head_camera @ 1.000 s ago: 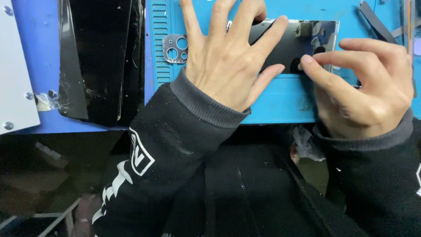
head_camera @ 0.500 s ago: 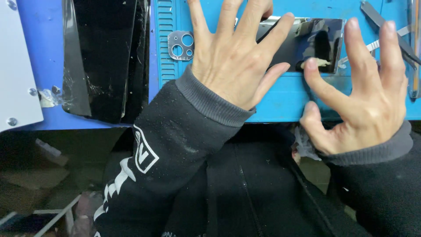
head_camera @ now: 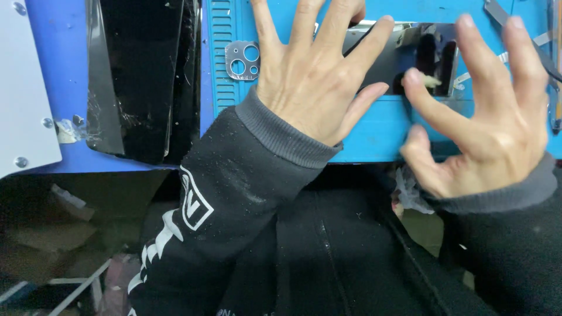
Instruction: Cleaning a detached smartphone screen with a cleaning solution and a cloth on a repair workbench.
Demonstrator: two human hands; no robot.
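Two bare hands are working over a glossy black rectangular glass panel (head_camera: 404,55) that is lying flat on a blue ribbed silicone work mat (head_camera: 374,134). The left hand (head_camera: 316,88) is pressing down on the left part of the panel with its fingers spread wide apart and flat, so its grip is not closing around anything; it is only pinning the panel to the mat. The right hand (head_camera: 486,123) is hovering at the panel's right end with its fingers also fanned apart, its grip unclenched, and the tip of its forefinger is touching the panel's near right corner, where a small pale smudge is showing. Whether the other fingers of that hand are touching the glass cannot be told.

Just left of the left hand's wrist, a small silver metal camera-lens frame with round holes (head_camera: 243,60) is resting on the mat, apart from the panel. Beyond the right hand's fingertips, thin grey metal tools (head_camera: 497,11) are lying at the mat's far right corner. Farther left of the left hand, well apart from the panel, several dark cracked glass sheets (head_camera: 134,76) are stacking on a deeper blue tabletop (head_camera: 58,58), next to a white plate with screws (head_camera: 20,105). Both forearms are wearing black sleeves with grey cuffs (head_camera: 281,134).
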